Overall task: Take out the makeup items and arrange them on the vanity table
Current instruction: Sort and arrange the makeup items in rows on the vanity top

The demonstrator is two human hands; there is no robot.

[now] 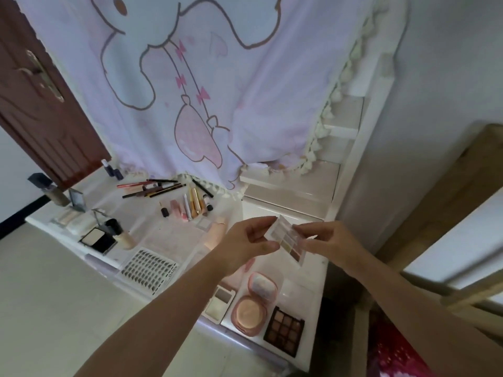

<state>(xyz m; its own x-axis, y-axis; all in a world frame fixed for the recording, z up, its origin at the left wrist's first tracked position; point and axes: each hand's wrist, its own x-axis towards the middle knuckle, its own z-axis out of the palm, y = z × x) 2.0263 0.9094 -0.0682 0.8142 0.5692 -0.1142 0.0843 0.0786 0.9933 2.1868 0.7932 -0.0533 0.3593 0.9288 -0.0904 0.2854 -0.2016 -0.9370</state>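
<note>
Most items were already laid out on the worktop [299, 346]: pencils [152, 187], lip tubes [190, 205], compacts and a dark eyeshadow palette [284, 329]. A small clear palette [288, 240] was held above the worktop, pinched at its edges by the left hand [245, 240] and the right hand [326, 240], not yet placed. Its long axis was seen running from upper left down to lower right, pans facing the camera.

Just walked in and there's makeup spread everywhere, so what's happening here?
A person is laying out makeup on a white vanity table. Right now both hands hold a small clear eyeshadow palette above the table: the left hand pinches one end, the right hand the other. Already set out are a row of pencils and brushes, a lash tray, a pink powder compact lying open, and a dark nine-pan palette.
</note>
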